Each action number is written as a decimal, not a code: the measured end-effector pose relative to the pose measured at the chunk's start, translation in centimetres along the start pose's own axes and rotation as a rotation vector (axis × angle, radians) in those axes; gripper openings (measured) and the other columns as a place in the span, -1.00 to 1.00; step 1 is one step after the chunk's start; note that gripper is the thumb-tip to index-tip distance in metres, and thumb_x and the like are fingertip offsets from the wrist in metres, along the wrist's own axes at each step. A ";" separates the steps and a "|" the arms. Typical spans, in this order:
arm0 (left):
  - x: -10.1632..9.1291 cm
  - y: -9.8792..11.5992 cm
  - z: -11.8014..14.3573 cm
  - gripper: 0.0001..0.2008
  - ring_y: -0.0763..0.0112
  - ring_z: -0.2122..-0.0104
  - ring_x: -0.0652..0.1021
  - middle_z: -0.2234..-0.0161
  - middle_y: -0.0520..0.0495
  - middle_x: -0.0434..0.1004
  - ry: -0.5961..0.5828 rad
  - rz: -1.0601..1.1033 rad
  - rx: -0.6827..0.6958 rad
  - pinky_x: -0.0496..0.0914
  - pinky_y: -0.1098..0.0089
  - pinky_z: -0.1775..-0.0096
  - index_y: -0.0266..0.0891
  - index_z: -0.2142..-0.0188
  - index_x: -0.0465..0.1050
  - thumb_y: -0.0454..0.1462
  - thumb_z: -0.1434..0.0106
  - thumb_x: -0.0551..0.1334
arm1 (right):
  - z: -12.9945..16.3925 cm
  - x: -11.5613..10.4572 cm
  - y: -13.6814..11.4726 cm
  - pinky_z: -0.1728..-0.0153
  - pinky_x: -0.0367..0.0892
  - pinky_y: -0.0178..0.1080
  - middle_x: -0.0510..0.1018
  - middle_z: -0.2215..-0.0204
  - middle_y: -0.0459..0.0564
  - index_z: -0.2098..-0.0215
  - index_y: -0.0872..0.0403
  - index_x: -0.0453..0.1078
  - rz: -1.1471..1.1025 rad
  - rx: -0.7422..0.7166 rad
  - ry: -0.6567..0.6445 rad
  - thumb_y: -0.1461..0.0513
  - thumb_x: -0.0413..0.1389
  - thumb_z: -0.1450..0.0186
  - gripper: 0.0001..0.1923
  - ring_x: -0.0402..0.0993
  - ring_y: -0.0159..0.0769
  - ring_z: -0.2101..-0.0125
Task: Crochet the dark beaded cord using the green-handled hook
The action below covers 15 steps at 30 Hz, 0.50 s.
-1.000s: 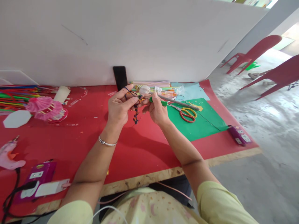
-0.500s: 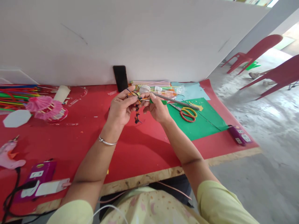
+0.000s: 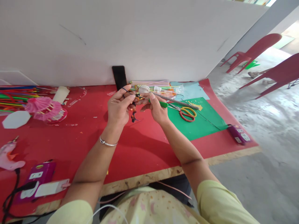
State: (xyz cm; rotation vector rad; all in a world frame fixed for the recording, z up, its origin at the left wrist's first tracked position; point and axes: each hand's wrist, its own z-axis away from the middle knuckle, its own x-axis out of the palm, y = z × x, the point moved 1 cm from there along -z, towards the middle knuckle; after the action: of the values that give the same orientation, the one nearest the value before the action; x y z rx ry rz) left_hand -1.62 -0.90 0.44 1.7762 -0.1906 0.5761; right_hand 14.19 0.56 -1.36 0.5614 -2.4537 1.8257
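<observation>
My left hand pinches the top of a small beaded string in orange and dark colours, which hangs between my two hands; a thin blue thread loops over its fingers. Close beside it, my right hand grips a green-handled hook tool whose metal tip points at the beaded string. Both hands hover above the red table cover, near its middle.
Scissors with yellow and red handles lie on green paper to the right. A black phone leans on the white board. Coloured straws, pink paper fans, a glue gun and purple devices lie left. Red chairs stand beyond.
Both hands shifted slightly left and up together. The beaded string now hangs closer to my left palm, and the tool tip stays at its top.
</observation>
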 end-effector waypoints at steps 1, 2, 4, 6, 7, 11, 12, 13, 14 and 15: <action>0.0 0.0 0.0 -0.59 0.46 0.52 0.63 0.39 0.05 0.70 0.002 -0.002 0.003 0.37 0.50 0.59 -0.12 0.09 0.73 -0.28 -0.02 0.59 | 0.0 0.0 0.0 0.33 0.69 -0.21 0.65 0.39 -0.02 0.15 -0.01 0.64 -0.006 -0.006 0.002 -0.36 0.22 -0.35 -0.36 0.74 -0.16 0.26; 0.0 0.0 0.0 -0.58 0.46 0.52 0.63 0.38 0.05 0.70 0.004 -0.006 0.006 0.37 0.49 0.60 -0.12 0.08 0.73 -0.28 -0.02 0.59 | 0.0 0.0 0.1 0.33 0.69 -0.21 0.65 0.39 -0.02 0.15 -0.01 0.64 -0.010 -0.010 0.002 -0.36 0.23 -0.36 -0.37 0.74 -0.17 0.26; 0.0 0.0 0.1 -0.56 0.46 0.52 0.63 0.37 0.04 0.71 0.006 -0.013 0.012 0.38 0.49 0.60 -0.12 0.06 0.73 -0.27 -0.02 0.60 | 0.0 0.0 0.1 0.33 0.69 -0.21 0.65 0.38 -0.02 0.15 -0.01 0.65 -0.012 -0.004 0.004 -0.36 0.23 -0.35 -0.37 0.74 -0.17 0.26; -0.1 -0.1 0.0 -0.55 0.45 0.52 0.64 0.36 0.04 0.72 -0.005 -0.023 0.016 0.40 0.49 0.59 -0.12 0.04 0.72 -0.26 -0.02 0.61 | -0.1 0.0 0.1 0.33 0.69 -0.20 0.64 0.38 -0.02 0.15 -0.01 0.65 -0.009 0.010 0.013 -0.38 0.23 -0.33 -0.35 0.74 -0.16 0.25; -0.1 -0.1 0.0 -0.54 0.45 0.52 0.64 0.36 0.03 0.72 -0.013 -0.028 0.019 0.40 0.49 0.58 -0.12 0.04 0.72 -0.25 -0.03 0.61 | -0.1 0.0 0.1 0.33 0.69 -0.20 0.64 0.38 -0.02 0.15 -0.01 0.65 -0.010 0.015 0.017 -0.38 0.23 -0.32 -0.34 0.74 -0.16 0.25; -0.2 -0.3 -0.1 -0.53 0.46 0.51 0.65 0.39 0.05 0.69 -0.032 -0.033 0.031 0.41 0.49 0.57 -0.13 0.02 0.71 -0.21 -0.06 0.63 | 0.0 0.2 0.2 0.33 0.69 -0.20 0.63 0.37 -0.02 0.11 0.00 0.66 -0.013 0.016 0.028 -0.38 0.23 -0.33 -0.33 0.73 -0.17 0.26; -0.2 -0.3 -0.1 -0.54 0.45 0.50 0.65 0.39 0.06 0.68 -0.030 -0.036 0.032 0.42 0.49 0.57 -0.12 0.02 0.71 -0.21 -0.06 0.63 | 0.0 0.3 0.3 0.34 0.69 -0.20 0.62 0.37 -0.02 0.10 0.00 0.66 -0.014 0.013 0.030 -0.39 0.22 -0.33 -0.32 0.73 -0.18 0.27; -0.2 -0.2 -0.1 -0.54 0.44 0.49 0.66 0.39 0.05 0.68 -0.027 -0.040 0.029 0.43 0.48 0.56 -0.13 0.02 0.71 -0.21 -0.06 0.62 | 0.0 0.3 0.4 0.34 0.69 -0.20 0.62 0.37 -0.02 0.10 -0.01 0.66 -0.019 0.007 0.031 -0.39 0.21 -0.34 -0.32 0.72 -0.18 0.27; -0.2 -0.2 -0.1 -0.55 0.44 0.49 0.65 0.39 0.05 0.67 -0.020 -0.043 0.023 0.43 0.48 0.56 -0.13 0.03 0.71 -0.22 -0.06 0.62 | 0.0 0.4 0.6 0.35 0.68 -0.20 0.62 0.37 -0.02 0.09 -0.01 0.66 -0.028 -0.001 0.028 -0.39 0.21 -0.34 -0.33 0.71 -0.18 0.26; -0.2 -0.1 -0.1 -0.55 0.44 0.49 0.64 0.39 0.05 0.67 -0.010 -0.040 0.016 0.43 0.48 0.56 -0.13 0.04 0.70 -0.23 -0.05 0.62 | 0.0 0.5 0.8 0.36 0.68 -0.21 0.61 0.37 -0.02 0.09 -0.02 0.66 -0.040 -0.010 0.021 -0.39 0.21 -0.34 -0.33 0.71 -0.18 0.25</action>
State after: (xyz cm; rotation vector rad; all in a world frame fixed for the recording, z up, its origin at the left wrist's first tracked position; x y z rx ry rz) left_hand -1.72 -0.85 0.29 1.7950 -0.1571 0.5413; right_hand 13.53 0.60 -1.98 0.5832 -2.4191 1.7938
